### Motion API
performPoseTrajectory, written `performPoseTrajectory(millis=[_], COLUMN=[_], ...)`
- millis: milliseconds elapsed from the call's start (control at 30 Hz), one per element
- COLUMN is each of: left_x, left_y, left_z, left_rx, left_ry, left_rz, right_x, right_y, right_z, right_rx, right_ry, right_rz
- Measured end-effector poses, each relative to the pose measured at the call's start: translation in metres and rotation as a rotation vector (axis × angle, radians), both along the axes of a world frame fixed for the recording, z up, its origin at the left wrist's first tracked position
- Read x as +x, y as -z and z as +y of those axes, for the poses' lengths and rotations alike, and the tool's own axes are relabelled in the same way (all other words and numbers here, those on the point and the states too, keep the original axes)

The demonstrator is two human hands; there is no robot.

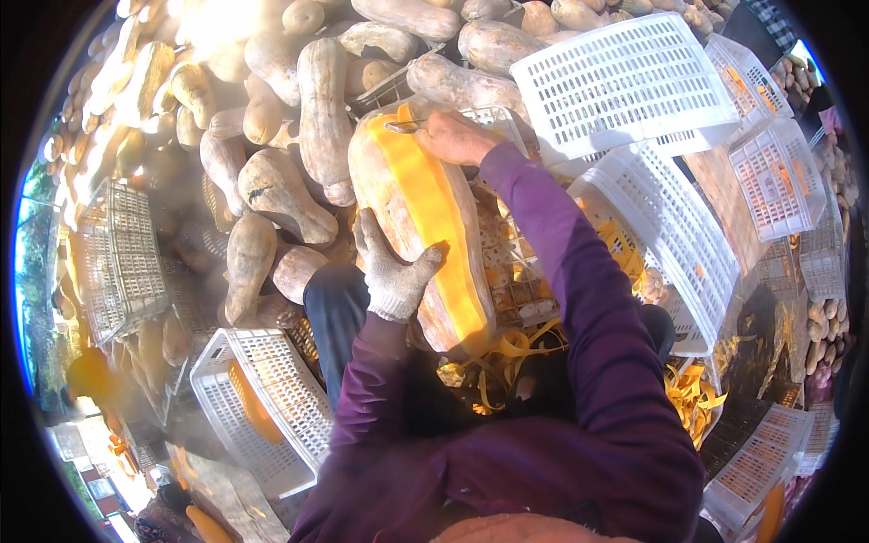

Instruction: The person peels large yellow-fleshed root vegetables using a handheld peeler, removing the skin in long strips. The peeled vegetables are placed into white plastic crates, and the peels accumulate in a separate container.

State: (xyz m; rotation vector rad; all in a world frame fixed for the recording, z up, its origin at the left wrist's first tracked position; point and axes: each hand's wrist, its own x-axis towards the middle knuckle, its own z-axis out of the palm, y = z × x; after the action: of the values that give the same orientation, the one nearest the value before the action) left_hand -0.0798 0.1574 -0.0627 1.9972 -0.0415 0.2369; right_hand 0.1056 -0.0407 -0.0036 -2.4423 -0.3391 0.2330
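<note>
A large tan squash (380,183) lies lengthwise in front of me, its far end pointing away. Down its upper side runs a broad bare strip of orange flesh (424,203). My left hand (399,268), in a pale knit glove, rests spread on the near left side of the squash, thumb reaching onto the bare strip. At the far end, my ungloved right hand (455,138) grips a metal peeler (404,126), its head against the orange flesh. A short bit of peel (405,110) stands up beside the peeler. Part of the handle is hidden in my fingers.
Unpeeled squashes (326,115) are heaped ahead and to the left. White plastic crates (624,81) stand on the right, and another crate (265,407) near my left knee holds an orange peeled squash (252,400). Peel ribbons (516,346) lie between my legs.
</note>
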Motion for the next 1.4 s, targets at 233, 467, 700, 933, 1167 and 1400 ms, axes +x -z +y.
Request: performPoseTrajectory(millis=[233, 467, 700, 933, 1167, 1400], left_x=[0.004, 0.005, 0.016, 0.001, -0.046, -0.032], left_y=[0.006, 0.014, 0.025, -0.002, -0.042, -0.008], left_z=[-0.002, 0.003, 0.011, 0.0, -0.023, -0.014], left_rx=[-0.003, 0.196, 0.129, 0.03, -0.021, -0.017], left_ry=[-0.015, -0.064, -0.038, -0.014, 0.016, 0.068], left_rz=[-0.006, 0.028, -0.063, 0.052, 0.106, 0.0], right_x=[-0.111, -0.213, -0.362, -0.461, -0.248, 0.019], right_y=[0.041, 0.044, 0.079, 0.102, -0.009, 0.008], right_z=[-0.011, 0.004, 0.011, 0.008, -0.046, -0.041], right_rx=[0.081, -0.153, -0.016, -0.21, 0.178, 0.109], right_ry=[0.081, 0.188, 0.236, 0.218, 0.34, 0.116], right_rz=[-0.272, -0.194, -0.241, -0.197, -0.058, -0.012])
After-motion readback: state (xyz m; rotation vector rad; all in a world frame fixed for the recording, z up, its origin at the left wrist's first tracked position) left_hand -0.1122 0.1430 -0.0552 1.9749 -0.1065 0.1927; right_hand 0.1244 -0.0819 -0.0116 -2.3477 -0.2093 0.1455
